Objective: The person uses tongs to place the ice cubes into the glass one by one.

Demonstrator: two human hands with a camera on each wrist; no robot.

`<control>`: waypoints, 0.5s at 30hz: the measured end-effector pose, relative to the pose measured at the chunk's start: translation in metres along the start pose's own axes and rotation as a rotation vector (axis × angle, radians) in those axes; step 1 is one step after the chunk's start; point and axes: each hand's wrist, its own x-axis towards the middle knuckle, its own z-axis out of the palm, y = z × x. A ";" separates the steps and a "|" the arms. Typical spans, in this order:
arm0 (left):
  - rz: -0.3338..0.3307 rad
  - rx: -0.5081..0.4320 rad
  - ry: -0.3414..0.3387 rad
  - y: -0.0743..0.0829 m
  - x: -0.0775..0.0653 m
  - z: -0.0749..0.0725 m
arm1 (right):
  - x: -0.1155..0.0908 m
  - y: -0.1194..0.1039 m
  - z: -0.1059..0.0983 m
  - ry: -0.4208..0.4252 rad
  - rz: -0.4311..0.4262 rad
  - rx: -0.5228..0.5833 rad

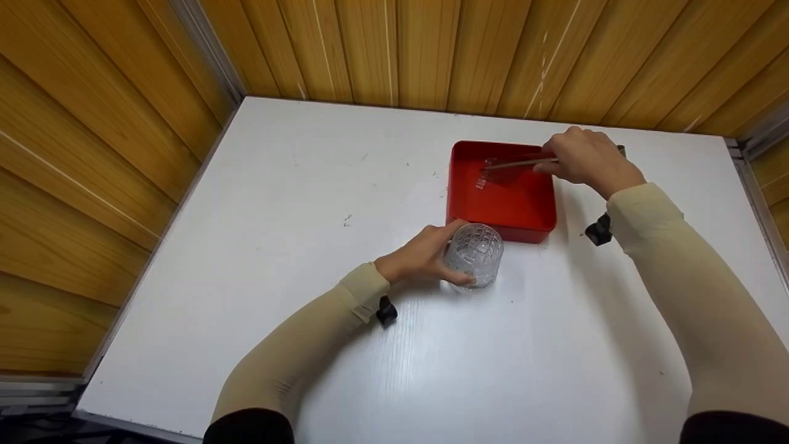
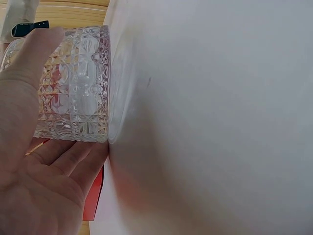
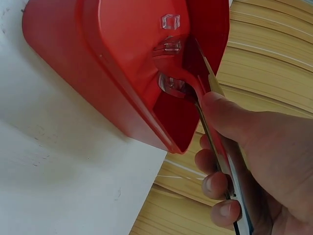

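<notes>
My left hand (image 1: 425, 254) grips a clear cut-glass tumbler (image 1: 476, 253), thumb on one side and fingers on the other. The tumbler (image 2: 80, 88) stands upright on the white table, close to the near wall of a red square tray (image 1: 542, 233). My right hand (image 1: 585, 157) holds metal tongs (image 1: 521, 163) that reach down into the tray. In the right wrist view, the tongs (image 3: 208, 129) have their tips beside small clear ice-like cubes. One clear cube (image 3: 170, 22) lies apart on the tray floor. Whether the tips pinch a cube is unclear.
The white table (image 1: 296, 203) holds the tray near its back edge. Wood-panelled walls (image 1: 419, 55) rise behind the table and along its left. Dark wrist camera mounts (image 1: 599, 230) hang under the sleeves.
</notes>
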 end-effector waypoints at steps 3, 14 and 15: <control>0.006 0.003 0.002 0.000 0.000 0.000 | 0.000 0.000 0.000 -0.002 0.000 -0.005; -0.001 0.008 0.004 -0.001 0.001 0.000 | 0.003 -0.002 0.000 -0.006 0.004 0.010; 0.000 0.005 0.005 -0.001 0.000 0.000 | 0.003 -0.003 -0.001 -0.004 0.005 0.010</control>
